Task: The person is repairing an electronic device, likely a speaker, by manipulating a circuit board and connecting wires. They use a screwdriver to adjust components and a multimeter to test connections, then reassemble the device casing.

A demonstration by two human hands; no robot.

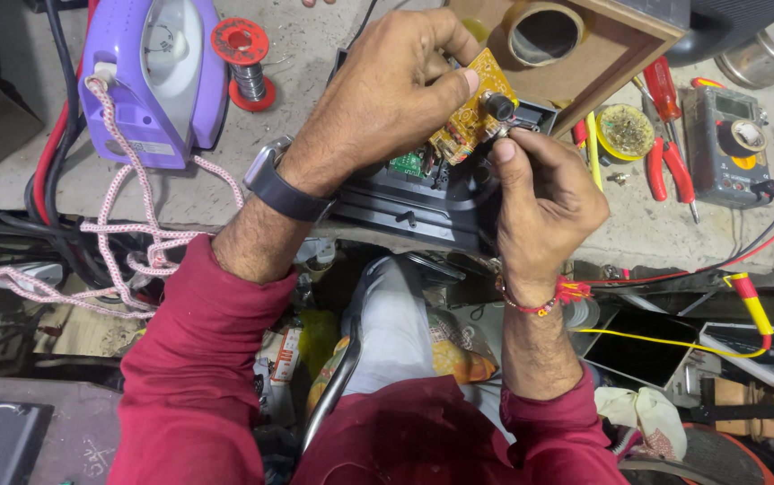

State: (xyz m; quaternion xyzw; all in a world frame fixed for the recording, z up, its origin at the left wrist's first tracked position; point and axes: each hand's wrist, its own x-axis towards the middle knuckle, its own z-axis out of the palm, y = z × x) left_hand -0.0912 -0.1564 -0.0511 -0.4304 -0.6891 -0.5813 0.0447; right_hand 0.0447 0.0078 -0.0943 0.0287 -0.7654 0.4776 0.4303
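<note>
Cluttered workbench [315, 36], left hand [387, 90], right hand [544, 193] gripping yellow circuit board [470, 112]

I hold the circuit board [475, 108] between my left hand [387, 90] and my right hand [544, 193], above the open casing [423, 202] at the near edge of the bench [315, 54]. Left of the casing stands the clothes iron [155, 76]; its cord [127, 242] trails over the bench edge. The solder spool [243, 58] sits just right of the iron. Behind my hands lies the speaker box [576, 45]. Right of it lie the pliers [670, 166], then the multimeter [728, 144], whose leads [746, 305] drop off the bench.
</note>
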